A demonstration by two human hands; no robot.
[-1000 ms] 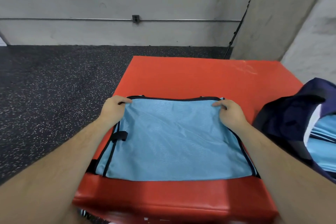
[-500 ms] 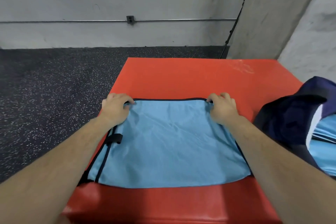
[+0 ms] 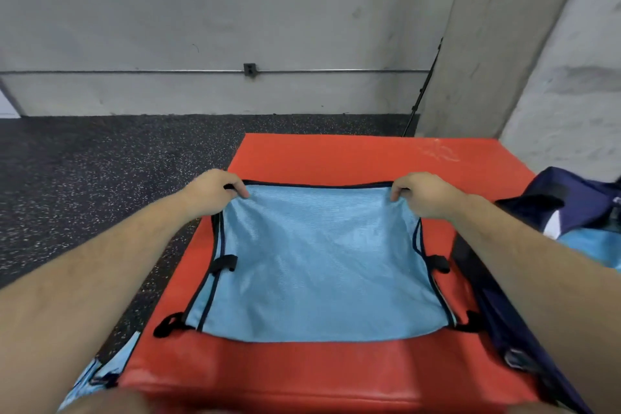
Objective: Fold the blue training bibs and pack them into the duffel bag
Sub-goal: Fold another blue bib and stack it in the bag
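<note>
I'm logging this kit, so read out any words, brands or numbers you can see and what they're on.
None can be read.
On the duffel bag: a white patch, maybe a logo, too blurred and cut off to read.
On the red mat: pale scuffs at the far right, not letters.
On the blue bib: no print showing.

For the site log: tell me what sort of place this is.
Probably a gym or sports training room: speckled rubber floor, a red padded mat, and a blue training bib beside a navy duffel bag.
</note>
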